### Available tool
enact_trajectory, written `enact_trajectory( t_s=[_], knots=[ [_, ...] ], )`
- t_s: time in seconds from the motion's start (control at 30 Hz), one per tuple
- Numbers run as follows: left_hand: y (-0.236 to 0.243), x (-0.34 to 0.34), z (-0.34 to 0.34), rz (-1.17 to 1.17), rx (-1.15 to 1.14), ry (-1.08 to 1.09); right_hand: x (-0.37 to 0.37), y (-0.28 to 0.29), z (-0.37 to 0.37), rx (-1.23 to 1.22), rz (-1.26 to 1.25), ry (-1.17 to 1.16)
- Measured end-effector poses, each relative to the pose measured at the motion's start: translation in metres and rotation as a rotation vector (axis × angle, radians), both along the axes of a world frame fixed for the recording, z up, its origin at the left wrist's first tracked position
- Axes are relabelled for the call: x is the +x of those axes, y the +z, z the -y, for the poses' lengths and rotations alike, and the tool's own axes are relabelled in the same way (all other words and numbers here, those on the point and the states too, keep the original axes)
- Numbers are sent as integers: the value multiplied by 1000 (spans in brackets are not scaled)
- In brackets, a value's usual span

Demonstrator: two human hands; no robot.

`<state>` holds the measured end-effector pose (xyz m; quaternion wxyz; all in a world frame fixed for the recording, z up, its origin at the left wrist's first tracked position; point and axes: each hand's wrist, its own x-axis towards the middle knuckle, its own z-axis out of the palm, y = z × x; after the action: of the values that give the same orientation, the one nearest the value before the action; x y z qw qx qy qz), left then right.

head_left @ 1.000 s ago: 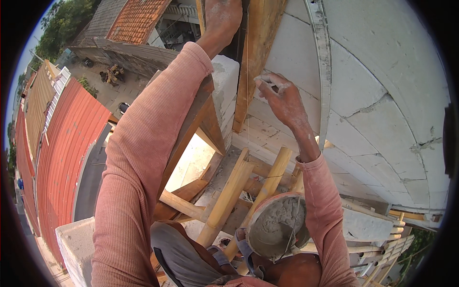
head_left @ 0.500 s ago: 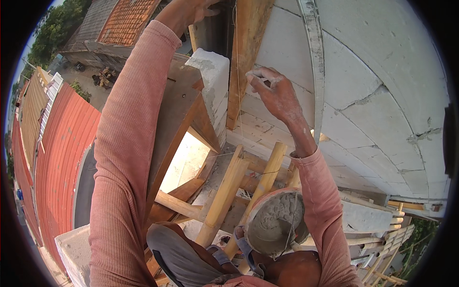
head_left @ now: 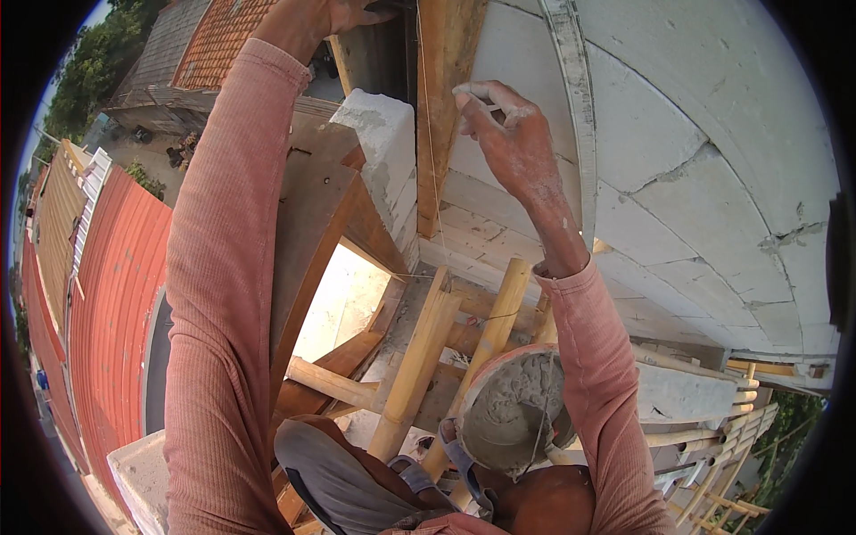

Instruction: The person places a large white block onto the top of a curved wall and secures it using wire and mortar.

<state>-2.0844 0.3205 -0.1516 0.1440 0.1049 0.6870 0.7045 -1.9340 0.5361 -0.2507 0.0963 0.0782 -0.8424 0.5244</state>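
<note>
Two hands raised apart: left hand (head_left: 325, 16) grips wooden plank (head_left: 446, 98) top; right hand (head_left: 510, 134) pinches thin string (head_left: 434, 187).

Left hand (head_left: 325, 16): cut off by the top edge; fingers mostly out of view, grip cannot be told.
Right hand (head_left: 508, 134): fingertips pinched at a thin string (head_left: 428, 134); anything held between them too small to tell.
Wooden plank (head_left: 446, 89): top end cropped.
Mortar bowl (head_left: 508, 410): lower rim hidden behind a sandal (head_left: 419, 473).
Bamboo poles (head_left: 419, 366): lower ends hidden behind the knee.
</note>
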Motion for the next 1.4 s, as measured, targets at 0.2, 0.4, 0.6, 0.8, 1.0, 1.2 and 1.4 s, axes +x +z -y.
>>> enact_trajectory(
  t_s=[0.2, 0.4, 0.6, 0.8, 1.0, 1.2, 1.4],
  knots=[
    [2, -3, 20, -13, 18, -130, -1, -17, -7, 45, -90, 19],
    [-2, -2, 2, -29, -92, 7, 0, -19, -9, 47, -78, 21],
    [-5, -2, 2, -52, -38, 93, 10, -11, -7, 59, -55, 20],
    [-19, -35, 28, -63, 21, -49, 11, -17, -15, 12, -114, 36],
    [-10, -14, -4, -62, -74, 318, 20, -21, -37, 20, -120, 14],
    [43, -23, 1, 298, -249, 162, 35, -18, -65, -9, -32, 18],
    [52, -31, 12, 402, -276, 163, 39, -26, -82, 38, 9, 22]
  ],
)
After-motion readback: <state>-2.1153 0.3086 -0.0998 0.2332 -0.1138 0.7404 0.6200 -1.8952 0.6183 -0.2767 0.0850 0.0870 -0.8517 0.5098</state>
